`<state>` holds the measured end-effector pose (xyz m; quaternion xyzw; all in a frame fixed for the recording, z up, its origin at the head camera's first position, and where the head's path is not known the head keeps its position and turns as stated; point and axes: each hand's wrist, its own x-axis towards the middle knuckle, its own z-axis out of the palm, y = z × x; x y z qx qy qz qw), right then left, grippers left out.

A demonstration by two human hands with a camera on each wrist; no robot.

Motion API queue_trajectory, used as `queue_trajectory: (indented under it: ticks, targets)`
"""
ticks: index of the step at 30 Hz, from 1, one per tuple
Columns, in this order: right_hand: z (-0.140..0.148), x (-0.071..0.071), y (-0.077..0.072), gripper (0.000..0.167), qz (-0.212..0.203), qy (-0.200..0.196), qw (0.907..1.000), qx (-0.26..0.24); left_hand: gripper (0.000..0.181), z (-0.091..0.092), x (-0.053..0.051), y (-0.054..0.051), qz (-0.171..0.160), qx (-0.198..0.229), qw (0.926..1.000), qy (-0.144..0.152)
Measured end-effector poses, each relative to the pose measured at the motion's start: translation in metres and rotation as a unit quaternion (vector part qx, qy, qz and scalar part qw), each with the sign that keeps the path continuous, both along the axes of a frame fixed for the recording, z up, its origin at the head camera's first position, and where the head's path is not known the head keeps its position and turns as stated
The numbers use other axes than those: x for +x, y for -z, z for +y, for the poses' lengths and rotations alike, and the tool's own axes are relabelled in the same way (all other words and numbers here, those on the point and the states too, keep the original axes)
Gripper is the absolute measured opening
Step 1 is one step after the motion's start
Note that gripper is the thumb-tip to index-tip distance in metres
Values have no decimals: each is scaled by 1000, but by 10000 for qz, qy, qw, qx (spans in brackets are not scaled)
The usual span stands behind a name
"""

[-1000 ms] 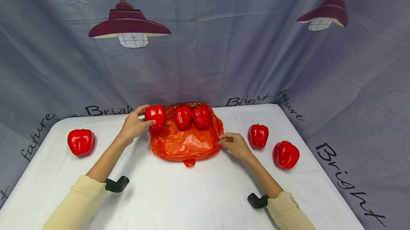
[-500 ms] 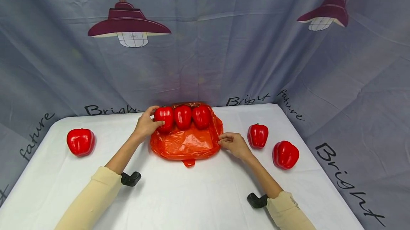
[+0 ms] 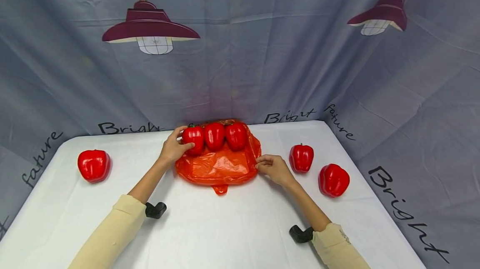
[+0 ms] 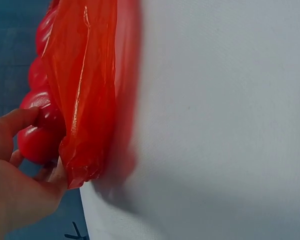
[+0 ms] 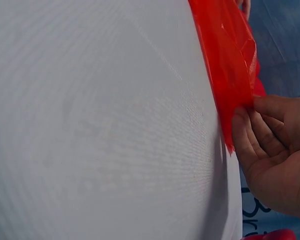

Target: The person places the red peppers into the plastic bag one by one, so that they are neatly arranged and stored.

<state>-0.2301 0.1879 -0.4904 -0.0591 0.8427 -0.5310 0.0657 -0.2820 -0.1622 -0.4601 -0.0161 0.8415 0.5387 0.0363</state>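
Note:
My left hand (image 3: 173, 147) grips a red bell pepper (image 3: 193, 140) at the left end of an orange-red plastic bag (image 3: 219, 170). Two more red peppers, a middle one (image 3: 214, 136) and a right one (image 3: 236, 136), stand beside it in a row toward the back of the bag. The thumb of that hand lies across the pepper in the left wrist view, with the bag's edge (image 4: 82, 162) close to the other fingers. At the bag's right side, my right hand (image 3: 273, 169) pinches its rim between thumb and fingers, plainly so in the right wrist view.
Another red pepper (image 3: 94, 165) lies on the white table (image 3: 221, 231) at the left. Two others, one nearer the bag (image 3: 301, 158) and one farther right (image 3: 334, 180), lie to the right. A grey printed curtain (image 3: 232, 73) hangs behind the table's back edge.
My left hand has moved right with its pepper, from the bag's left edge to alongside the middle pepper. The right hand keeps its hold on the rim.

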Motion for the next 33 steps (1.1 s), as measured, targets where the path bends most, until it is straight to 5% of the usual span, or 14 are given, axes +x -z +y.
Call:
queue_trajectory:
  ticks: [13, 23, 33]
  targets:
    - [-2, 0, -2, 17, -42, 0, 10000, -27, 71, -11, 9, -4, 189, -51, 9996, 184]
    - [-1, 0, 0, 18, 41, -53, 10000, -62, 74, -49, 39, -24, 766, -343, 9956, 405]
    - [-1, -1, 1, 16, -24, 19, 10000, -35, 76, -105, 74, -47, 1380, -783, 9873, -71]
